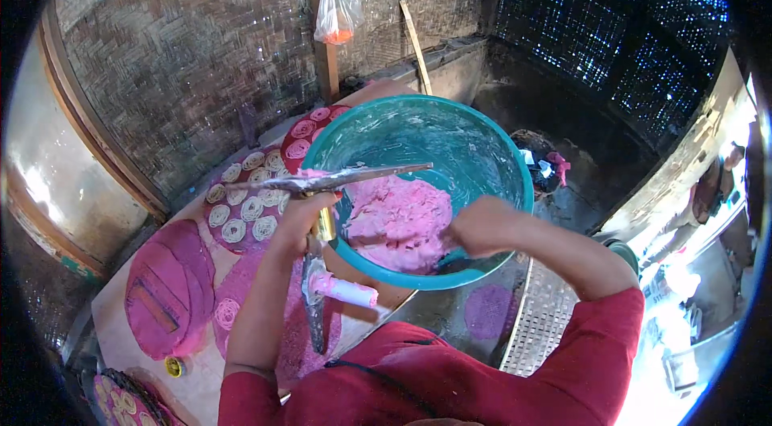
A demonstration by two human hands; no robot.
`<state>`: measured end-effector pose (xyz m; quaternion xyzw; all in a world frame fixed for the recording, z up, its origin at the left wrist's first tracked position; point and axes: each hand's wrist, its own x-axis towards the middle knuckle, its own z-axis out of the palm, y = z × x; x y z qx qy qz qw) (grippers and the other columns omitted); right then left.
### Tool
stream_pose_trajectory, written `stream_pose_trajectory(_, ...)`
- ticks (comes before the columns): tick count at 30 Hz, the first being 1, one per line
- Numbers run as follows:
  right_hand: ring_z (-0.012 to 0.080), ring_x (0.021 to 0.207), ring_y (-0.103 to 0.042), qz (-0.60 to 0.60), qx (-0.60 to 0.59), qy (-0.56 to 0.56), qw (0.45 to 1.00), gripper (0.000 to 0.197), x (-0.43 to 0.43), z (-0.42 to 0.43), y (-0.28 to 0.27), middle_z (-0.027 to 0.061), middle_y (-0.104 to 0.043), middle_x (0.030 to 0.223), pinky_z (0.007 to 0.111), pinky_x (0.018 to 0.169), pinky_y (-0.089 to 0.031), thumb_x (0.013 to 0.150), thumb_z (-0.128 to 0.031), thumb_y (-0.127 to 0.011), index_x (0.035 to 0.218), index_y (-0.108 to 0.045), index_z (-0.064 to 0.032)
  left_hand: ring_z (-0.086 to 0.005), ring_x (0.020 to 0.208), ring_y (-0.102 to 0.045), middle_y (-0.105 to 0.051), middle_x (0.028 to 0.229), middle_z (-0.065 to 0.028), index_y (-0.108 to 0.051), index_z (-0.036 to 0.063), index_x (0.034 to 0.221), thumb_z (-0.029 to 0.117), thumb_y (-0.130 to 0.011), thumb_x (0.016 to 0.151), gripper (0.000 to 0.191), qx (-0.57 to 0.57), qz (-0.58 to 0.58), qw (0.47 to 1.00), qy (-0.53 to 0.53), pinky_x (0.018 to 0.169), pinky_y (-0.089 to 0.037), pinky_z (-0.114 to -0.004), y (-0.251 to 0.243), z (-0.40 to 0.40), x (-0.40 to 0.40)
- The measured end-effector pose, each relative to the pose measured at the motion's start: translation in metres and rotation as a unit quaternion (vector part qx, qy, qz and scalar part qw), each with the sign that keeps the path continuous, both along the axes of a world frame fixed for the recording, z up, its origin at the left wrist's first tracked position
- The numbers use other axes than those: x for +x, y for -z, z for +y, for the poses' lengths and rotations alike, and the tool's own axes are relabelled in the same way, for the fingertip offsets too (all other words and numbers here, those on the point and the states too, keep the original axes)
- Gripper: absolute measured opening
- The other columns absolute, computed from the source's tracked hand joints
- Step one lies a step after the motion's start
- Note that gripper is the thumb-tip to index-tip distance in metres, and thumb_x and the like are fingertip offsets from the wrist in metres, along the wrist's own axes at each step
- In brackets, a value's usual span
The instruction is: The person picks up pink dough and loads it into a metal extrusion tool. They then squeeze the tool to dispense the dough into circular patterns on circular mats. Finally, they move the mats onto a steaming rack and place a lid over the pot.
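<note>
My left hand grips a hand-operated dough press by its brass cylinder. A long dark wooden bar crosses the top of the press, with pink dough smeared on it. Below hangs a second wooden bar with a white cylindrical plunger, its end coated in pink. Inside a large teal plastic basin lies a lump of pink dough. My right hand reaches over the basin's right side to the dough's edge; its fingers curl downward, blurred and partly hidden.
Dough coils rest on a round red mat left of the basin. Stacked pink round mats and a small yellow container are further left. A woven bamboo panel lies right. A plastic bag hangs on a post.
</note>
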<state>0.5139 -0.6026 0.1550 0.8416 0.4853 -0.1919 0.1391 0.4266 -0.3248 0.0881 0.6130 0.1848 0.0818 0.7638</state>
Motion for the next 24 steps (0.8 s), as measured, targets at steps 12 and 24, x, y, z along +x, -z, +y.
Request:
stream_pose_trajectory(12,0.0285,0.077,-0.061,-0.131,0.23,-0.004,0.964,0.025,0.014,-0.056,-0.075,0.0087,-0.064,0.083,0.039,0.064,-0.047,0.083,-0.024,-0.055,0.106,-0.064,-0.0249,-0.0137,0.067,-0.053,-0.055,0.072,-0.0027,-0.056,0.0078,0.077,0.013,-0.067,0.072,0.014,0.626,-0.167,0.758,-0.073,0.061,-0.044,-0.029,-0.111,0.048,-0.044)
stream_pose_trajectory(24,0.0188,0.072,-0.057,-0.397,0.389,-0.199,0.807,0.025,-0.055,-0.008,-0.145,0.002,-0.053,0.076,0.031,0.062,-0.047,0.068,-0.014,-0.057,0.091,-0.067,-0.0203,-0.0299,0.066,-0.055,-0.052,0.07,-0.0096,-0.057,0.0113,0.077,0.041,-0.076,0.053,0.043,0.711,-0.237,0.659,-0.056,0.057,-0.043,-0.039,-0.1,0.029,-0.025)
